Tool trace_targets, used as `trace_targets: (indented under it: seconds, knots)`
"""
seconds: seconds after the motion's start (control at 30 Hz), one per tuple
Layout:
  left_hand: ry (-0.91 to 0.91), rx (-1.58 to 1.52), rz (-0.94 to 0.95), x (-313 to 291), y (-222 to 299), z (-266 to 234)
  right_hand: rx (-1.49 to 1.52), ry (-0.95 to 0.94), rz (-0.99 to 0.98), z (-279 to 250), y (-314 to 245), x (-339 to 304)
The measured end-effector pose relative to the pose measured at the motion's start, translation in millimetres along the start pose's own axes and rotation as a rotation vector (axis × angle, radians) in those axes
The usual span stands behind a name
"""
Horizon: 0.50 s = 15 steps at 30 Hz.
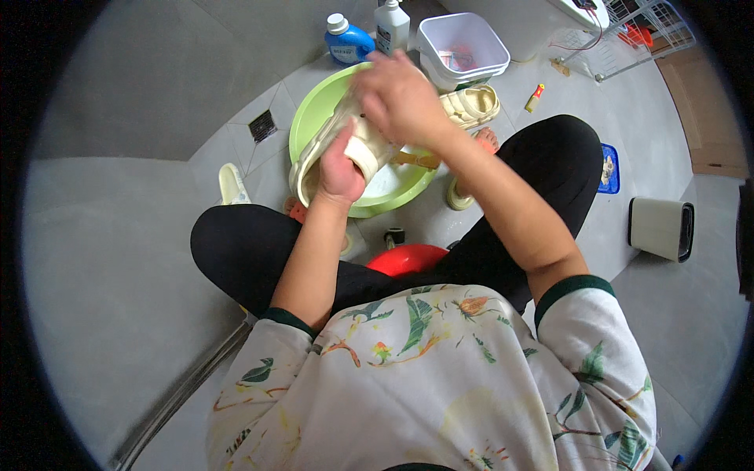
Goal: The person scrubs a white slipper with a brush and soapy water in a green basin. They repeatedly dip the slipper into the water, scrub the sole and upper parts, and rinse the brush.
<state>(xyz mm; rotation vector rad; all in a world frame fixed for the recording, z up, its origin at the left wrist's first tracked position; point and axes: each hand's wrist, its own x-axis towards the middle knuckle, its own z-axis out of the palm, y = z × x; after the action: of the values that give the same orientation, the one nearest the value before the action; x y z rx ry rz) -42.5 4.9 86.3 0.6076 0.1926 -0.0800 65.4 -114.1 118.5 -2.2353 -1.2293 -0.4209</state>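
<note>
My left hand (pixel 342 174) grips a cream clog (pixel 309 166) by its side, the thumb lying over it near the strap. The clog is held tilted above a light green basin (pixel 305 118) with whitish water in it. Over the clog's far end is my right hand (pixel 402 98), its fingers bent and smeared by motion. Whether it holds anything I cannot make out. A yellow-brown piece (pixel 416 159) shows at the basin's right side, partly hidden by my right wrist. A matching cream clog (pixel 473 105) rests just beyond the basin on the right.
Behind the basin stand a blue bottle (pixel 349 43), a white pump bottle (pixel 392 30) and a white bucket (pixel 463 47). On the floor to the right lie a yellow-and-red handled tool (pixel 535 98), a blue tray (pixel 609 169) and a bin (pixel 658 228). A drain (pixel 263 126) is at left.
</note>
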Motion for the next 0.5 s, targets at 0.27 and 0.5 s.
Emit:
trace_targets:
  seconds: [0.27, 0.5]
  knots:
    - [-0.034, 0.81, 0.257, -2.3, -7.8, -10.2, 0.043, 0.019, -0.001, 1.0, 7.9, 2.8]
    - [-0.077, 1.085, 0.478, 5.4, -10.0, 5.0, 0.12, 0.041, 0.148, 3.1, 22.2, 5.5]
